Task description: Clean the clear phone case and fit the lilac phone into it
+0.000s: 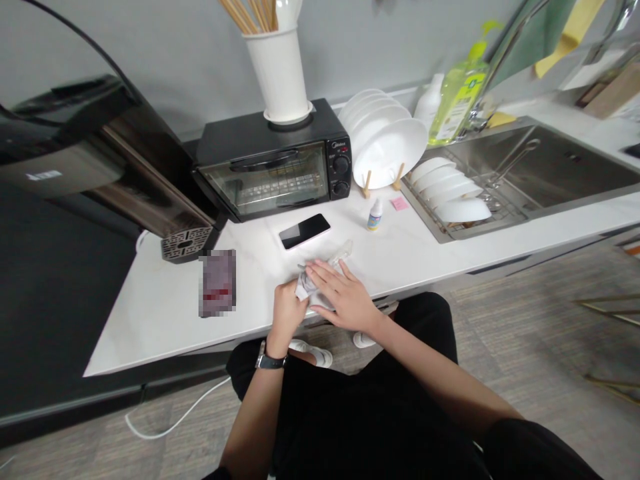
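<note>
Near the counter's front edge, my left hand [289, 312] is closed on a crumpled white sheet [303, 287], paper or cloth, I cannot tell which. My right hand [350, 299] lies over it with its fingers stretched out and close to flat. A piece of clear, wrinkled plastic [344, 251] sticks out beyond the right fingers. What lies under the right palm is hidden. Just behind the hands, a phone [305, 231] with a dark screen rests on the counter. To its right stands a small white bottle [375, 215] with a coloured label.
A toaster oven [275, 167] backs the white counter [260, 287], with a utensil holder [280, 73] on top. Left are a drinks machine [187, 243] and a blurred-out packet [218, 283]. Racked plates [390, 150], a pink note [399, 203] and a sink [575, 163] with bowls [463, 210] lie right.
</note>
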The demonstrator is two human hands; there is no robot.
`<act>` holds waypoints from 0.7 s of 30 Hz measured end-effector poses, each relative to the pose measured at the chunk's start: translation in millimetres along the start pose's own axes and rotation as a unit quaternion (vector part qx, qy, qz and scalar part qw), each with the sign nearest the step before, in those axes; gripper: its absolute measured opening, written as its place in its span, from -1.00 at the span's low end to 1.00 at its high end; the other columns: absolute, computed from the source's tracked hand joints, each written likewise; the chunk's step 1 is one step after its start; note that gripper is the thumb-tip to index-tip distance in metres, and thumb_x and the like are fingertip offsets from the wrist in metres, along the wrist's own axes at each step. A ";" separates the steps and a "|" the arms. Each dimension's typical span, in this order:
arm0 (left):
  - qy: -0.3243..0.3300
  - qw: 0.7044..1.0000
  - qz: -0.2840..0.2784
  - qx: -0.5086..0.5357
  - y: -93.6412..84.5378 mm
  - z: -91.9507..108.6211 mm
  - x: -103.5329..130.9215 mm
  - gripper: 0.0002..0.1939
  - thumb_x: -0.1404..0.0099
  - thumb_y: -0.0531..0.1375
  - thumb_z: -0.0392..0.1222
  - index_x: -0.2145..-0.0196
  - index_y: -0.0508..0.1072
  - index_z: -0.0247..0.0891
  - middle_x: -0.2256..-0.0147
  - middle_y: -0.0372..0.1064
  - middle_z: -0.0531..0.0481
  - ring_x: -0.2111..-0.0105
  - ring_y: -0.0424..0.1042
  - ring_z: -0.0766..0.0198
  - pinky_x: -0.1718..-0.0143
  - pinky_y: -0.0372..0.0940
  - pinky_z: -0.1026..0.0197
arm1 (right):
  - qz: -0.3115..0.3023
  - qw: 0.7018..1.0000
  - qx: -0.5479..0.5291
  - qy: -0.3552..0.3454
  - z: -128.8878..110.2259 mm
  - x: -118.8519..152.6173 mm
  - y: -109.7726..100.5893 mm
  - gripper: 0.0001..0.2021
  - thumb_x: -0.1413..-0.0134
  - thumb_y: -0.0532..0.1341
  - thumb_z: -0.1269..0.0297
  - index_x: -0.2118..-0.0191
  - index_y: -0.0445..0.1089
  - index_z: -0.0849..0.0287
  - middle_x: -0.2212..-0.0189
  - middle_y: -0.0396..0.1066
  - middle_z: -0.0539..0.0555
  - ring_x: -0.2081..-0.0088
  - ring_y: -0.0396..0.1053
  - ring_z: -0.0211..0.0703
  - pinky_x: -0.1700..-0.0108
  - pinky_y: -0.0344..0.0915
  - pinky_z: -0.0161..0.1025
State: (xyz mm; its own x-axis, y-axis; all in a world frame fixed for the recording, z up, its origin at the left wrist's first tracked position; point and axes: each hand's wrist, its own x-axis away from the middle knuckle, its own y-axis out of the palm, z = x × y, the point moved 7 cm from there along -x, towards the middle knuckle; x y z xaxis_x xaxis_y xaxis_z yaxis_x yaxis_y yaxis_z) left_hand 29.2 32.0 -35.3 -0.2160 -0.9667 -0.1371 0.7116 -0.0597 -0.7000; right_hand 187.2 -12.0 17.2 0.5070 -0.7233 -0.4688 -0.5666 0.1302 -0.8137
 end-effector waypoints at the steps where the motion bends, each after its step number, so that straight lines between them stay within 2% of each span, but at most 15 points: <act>1: 0.005 1.000 0.009 0.005 -1.1 4.8 -0.4 -0.75 -0.50 0.23 -0.12 0.23 0.65 -0.32 0.31 0.62 -0.11 0.32 0.57 0.15 0.13 0.52 0.10 | 0.006 1.000 0.016 0.017 15.0 1.6 -6.3 -0.27 -0.52 0.09 -0.03 -0.61 -0.07 0.14 -0.54 0.11 0.20 -0.54 0.08 0.18 -0.61 -0.10 0.22; 2: 0.011 1.000 0.018 0.012 -2.1 9.8 -0.8 -0.73 -0.50 0.21 -0.14 0.24 0.67 -0.29 0.33 0.64 -0.10 0.33 0.58 0.15 0.13 0.51 0.13 | 0.015 0.999 0.033 0.037 29.9 2.9 -12.9 -0.26 -0.53 0.08 -0.02 -0.61 -0.10 0.18 -0.54 0.10 0.23 -0.56 0.04 0.19 -0.60 -0.11 0.27; 4: 0.024 0.999 0.031 0.030 -3.5 19.0 -1.3 -0.73 -0.52 0.17 -0.15 0.10 0.69 -0.20 0.16 0.70 -0.08 0.20 0.63 0.12 0.06 0.51 0.14 | 0.035 0.994 0.064 0.076 53.2 4.6 -23.5 -0.24 -0.53 0.07 -0.01 -0.62 -0.14 0.21 -0.55 0.06 0.26 -0.58 -0.04 0.21 -0.58 -0.11 0.35; 6: 0.034 0.998 0.041 0.040 -4.9 24.3 -1.6 -0.72 -0.51 0.16 -0.14 0.02 0.68 -0.15 0.05 0.70 -0.06 0.11 0.65 0.11 0.03 0.50 0.15 | 0.052 0.990 0.085 0.098 59.7 4.1 -26.1 -0.22 -0.52 0.08 -0.03 -0.62 -0.16 0.20 -0.56 0.03 0.25 -0.59 -0.09 0.23 -0.56 -0.07 0.37; 8: 0.036 0.998 0.048 0.030 -6.2 24.4 -1.9 -0.74 -0.47 0.16 -0.18 0.15 0.68 -0.19 0.19 0.71 -0.07 0.25 0.63 0.13 0.16 0.49 0.16 | 0.054 0.991 0.077 0.090 45.6 1.4 -17.5 -0.17 -0.50 0.09 -0.09 -0.62 -0.19 0.25 -0.57 0.01 0.28 -0.60 -0.11 0.24 -0.56 -0.04 0.36; 11: 0.031 0.998 0.052 0.003 -8.0 17.4 -2.6 -0.78 -0.35 0.18 -0.29 0.45 0.54 -0.23 0.51 0.55 -0.05 0.53 0.46 0.20 0.40 0.34 0.17 | 0.031 0.998 0.039 0.038 1.9 -3.1 7.2 -0.11 -0.49 0.09 -0.16 -0.62 -0.21 0.31 -0.56 0.03 0.30 -0.59 -0.09 0.19 -0.57 0.00 0.27; 13: 0.030 0.998 0.051 -0.004 -8.8 12.4 -3.1 -0.81 -0.25 0.21 -0.37 0.51 0.46 -0.22 0.56 0.49 -0.05 0.56 0.41 0.21 0.44 0.28 0.15 | 0.017 1.000 0.019 -0.004 -23.9 -4.0 19.7 -0.11 -0.49 0.08 -0.18 -0.61 -0.19 0.33 -0.55 0.04 0.28 -0.59 -0.09 0.14 -0.58 0.00 0.20; 15: 0.030 0.998 0.054 -0.009 -9.6 10.3 -3.0 -0.84 -0.20 0.21 -0.41 0.49 0.45 -0.23 0.53 0.51 -0.09 0.54 0.43 0.19 0.41 0.27 0.14 | 0.004 0.999 0.015 -0.038 -34.7 -2.9 23.6 -0.15 -0.51 0.06 -0.16 -0.61 -0.17 0.32 -0.56 0.04 0.25 -0.59 -0.07 0.10 -0.59 -0.03 0.18; 18: 0.037 0.998 0.048 -0.003 -9.1 14.4 -2.1 -0.81 -0.26 0.19 -0.40 0.48 0.48 -0.25 0.52 0.52 -0.10 0.51 0.47 0.18 0.39 0.31 0.13 | -0.014 0.998 0.030 -0.046 -15.8 1.0 12.8 -0.19 -0.53 0.04 -0.11 -0.62 -0.17 0.27 -0.55 0.06 0.23 -0.58 -0.01 0.09 -0.59 -0.07 0.21; 21: 0.046 0.998 0.039 0.017 -7.8 22.7 -0.9 -0.76 -0.41 0.16 -0.29 0.36 0.60 -0.25 0.41 0.61 -0.10 0.42 0.57 0.14 0.31 0.42 0.13 | -0.001 0.998 0.059 0.004 29.6 4.5 -13.4 -0.20 -0.53 0.06 -0.08 -0.63 -0.20 0.22 -0.54 0.10 0.25 -0.57 0.02 0.15 -0.58 -0.08 0.28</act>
State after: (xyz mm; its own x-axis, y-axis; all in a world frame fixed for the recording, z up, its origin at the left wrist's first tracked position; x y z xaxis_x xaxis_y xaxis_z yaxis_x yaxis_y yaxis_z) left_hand 39.0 27.7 -13.8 -0.2183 -0.9418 -0.2555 0.7507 0.0052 -0.6606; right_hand 216.3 3.1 15.8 0.5021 -0.7294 -0.4647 -0.4855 0.2069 -0.8494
